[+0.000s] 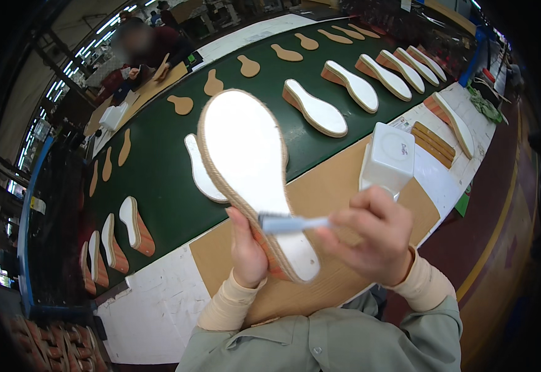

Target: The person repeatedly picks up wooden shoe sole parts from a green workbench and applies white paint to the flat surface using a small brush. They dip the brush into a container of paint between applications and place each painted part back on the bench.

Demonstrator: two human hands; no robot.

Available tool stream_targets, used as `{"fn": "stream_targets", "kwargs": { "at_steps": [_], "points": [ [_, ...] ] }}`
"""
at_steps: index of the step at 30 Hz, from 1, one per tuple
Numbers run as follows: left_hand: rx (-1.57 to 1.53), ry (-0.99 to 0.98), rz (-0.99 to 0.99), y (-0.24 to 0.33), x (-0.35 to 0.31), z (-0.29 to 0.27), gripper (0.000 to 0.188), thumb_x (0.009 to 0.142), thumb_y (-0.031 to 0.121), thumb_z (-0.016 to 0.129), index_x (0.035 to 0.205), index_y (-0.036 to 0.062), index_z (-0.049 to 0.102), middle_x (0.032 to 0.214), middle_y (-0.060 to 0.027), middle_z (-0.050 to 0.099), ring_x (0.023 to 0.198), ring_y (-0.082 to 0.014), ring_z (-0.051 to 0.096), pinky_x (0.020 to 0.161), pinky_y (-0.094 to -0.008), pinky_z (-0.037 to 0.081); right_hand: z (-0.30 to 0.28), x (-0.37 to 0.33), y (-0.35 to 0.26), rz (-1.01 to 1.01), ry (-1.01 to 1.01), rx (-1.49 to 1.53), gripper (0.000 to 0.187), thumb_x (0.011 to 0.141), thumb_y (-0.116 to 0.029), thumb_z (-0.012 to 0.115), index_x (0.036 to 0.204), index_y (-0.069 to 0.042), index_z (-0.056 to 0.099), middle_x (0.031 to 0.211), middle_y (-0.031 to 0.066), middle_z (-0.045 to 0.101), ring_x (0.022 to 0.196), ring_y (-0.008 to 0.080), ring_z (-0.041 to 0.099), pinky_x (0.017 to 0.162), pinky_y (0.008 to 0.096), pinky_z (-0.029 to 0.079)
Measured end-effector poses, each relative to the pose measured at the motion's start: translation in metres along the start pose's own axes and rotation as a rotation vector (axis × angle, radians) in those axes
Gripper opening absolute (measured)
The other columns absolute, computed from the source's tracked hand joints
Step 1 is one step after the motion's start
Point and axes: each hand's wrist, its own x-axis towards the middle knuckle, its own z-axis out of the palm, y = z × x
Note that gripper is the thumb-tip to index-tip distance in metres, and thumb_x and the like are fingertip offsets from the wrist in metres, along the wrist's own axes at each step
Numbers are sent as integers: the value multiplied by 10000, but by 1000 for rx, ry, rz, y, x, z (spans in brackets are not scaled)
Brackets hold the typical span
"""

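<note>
My left hand is closed around the side of a wedge shoe sole, which has a white top face, a braided rim and an orange-brown wedge heel. Tilted up before me, the sole has its wide end away and its heel end close. In my right hand, the fingers pinch the handle of a brush with a pale blue head. The brush head crosses the white face near its narrow part; it is blurred, and contact is hard to judge. Just beyond my right hand stands a white plastic container.
A green conveyor belt carries more wedge soles and flat tan insole pieces. Brown cardboard covers the near table. Tan strips lie right of the container. Across the belt, another person handles a tan piece.
</note>
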Motion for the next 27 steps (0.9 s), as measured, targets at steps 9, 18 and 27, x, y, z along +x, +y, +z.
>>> {"fn": "stream_targets", "kwargs": {
  "at_steps": [9, 18, 27],
  "points": [
    [-104, 26, 7, 13, 11, -2, 779, 997, 693, 174, 1198, 18, 507, 981, -124, 575, 765, -224, 618, 650, -361, 540, -6, 2, 0, 0, -1, 26, 217, 659, -150, 855, 777, -123, 675, 665, 8, 429, 498, 126, 477, 423, 284, 368],
    [-60, -90, -90, 17, 17, -14, 757, 1014, 661, 176, 1230, 21, 518, 974, -132, 586, 720, -216, 624, 593, -351, 549, -16, -5, 0, -158, -116, 35, 212, 688, -201, 837, 759, -134, 648, 665, 3, 460, 473, 127, 451, 408, 277, 343],
    [-446, -272, -393, 31, 13, -6, 692, 1036, 611, 195, 1314, 56, 501, 951, -132, 565, 658, -220, 598, 561, -348, 532, -17, -7, 5, -283, -227, 212, 209, 711, -230, 839, 775, -148, 657, 707, -11, 515, 496, 111, 487, 424, 253, 344]
  ]
}}
